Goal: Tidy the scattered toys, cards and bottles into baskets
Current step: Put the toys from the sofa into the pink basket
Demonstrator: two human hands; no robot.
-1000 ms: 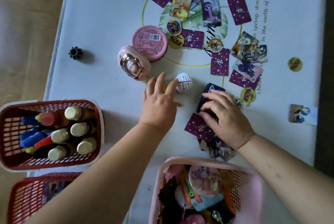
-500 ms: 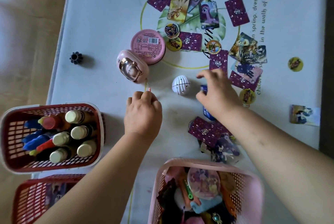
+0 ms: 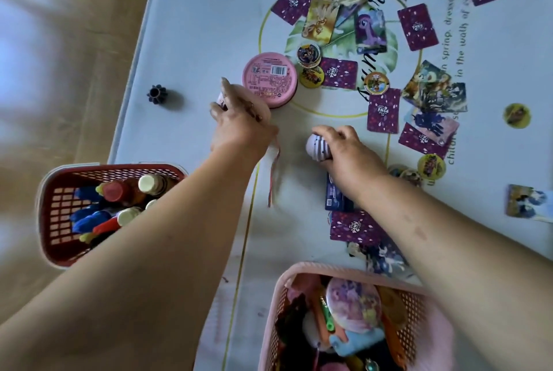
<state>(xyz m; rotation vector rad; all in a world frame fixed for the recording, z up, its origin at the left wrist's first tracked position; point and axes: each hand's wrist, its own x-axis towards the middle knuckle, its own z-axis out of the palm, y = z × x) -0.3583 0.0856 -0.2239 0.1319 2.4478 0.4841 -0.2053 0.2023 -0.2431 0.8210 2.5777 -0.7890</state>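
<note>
My left hand [image 3: 239, 125] curls over the pink oval toy case [image 3: 221, 99], which is mostly hidden under it, and a thin red strand [image 3: 273, 173] hangs from this hand. My right hand [image 3: 347, 149] grips the white striped egg-shaped toy [image 3: 317, 145] on the table. A round pink tin [image 3: 269, 78] stands just beyond the left hand. A blue card box [image 3: 336, 198] lies under my right wrist. Purple-backed cards [image 3: 383, 110] and round badges [image 3: 311, 77] are scattered across the far table. The pink basket [image 3: 276, 296] of toys sits at the near edge.
A red basket [image 3: 59, 185] holding bottles and markers stands at the left, off the mat's edge. A small dark ribbed cap [image 3: 157, 94] lies alone at the left of the white mat [image 3: 203, 26]. More cards [image 3: 354, 225] lie beside the pink basket.
My left hand moved forward from the table onto the pink toy case. My right hand shifted left from the cards and closed on the white striped egg.
</note>
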